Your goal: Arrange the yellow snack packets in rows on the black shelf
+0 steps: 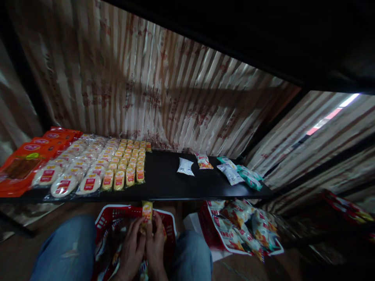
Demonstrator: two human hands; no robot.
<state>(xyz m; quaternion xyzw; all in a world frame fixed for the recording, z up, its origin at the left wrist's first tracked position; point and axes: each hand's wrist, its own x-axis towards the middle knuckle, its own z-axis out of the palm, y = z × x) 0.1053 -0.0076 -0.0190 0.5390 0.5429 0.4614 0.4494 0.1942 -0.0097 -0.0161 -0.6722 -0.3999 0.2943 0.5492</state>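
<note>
Both my hands are together over a red basket [109, 212] with a white rim, which stands between my knees. Between them they grip a small yellow snack packet [147, 210] with a red and white label, its top end showing above the fingers. My left hand [131, 246] closes on it from the left, my right hand [156, 242] from the right. Above, on the black shelf [164, 187], similar yellow packets [119, 180] stand in tidy rows. Other wrapped packets lie inside the basket, partly hidden by my hands and in shadow.
Round white cakes [88, 183] in clear wrap and orange bags [26, 156] fill the shelf's left side. Loose snack bags [231, 173] lie to the right. A second red basket [219, 234] full of bags stands at the right. A dark shelf overhangs above.
</note>
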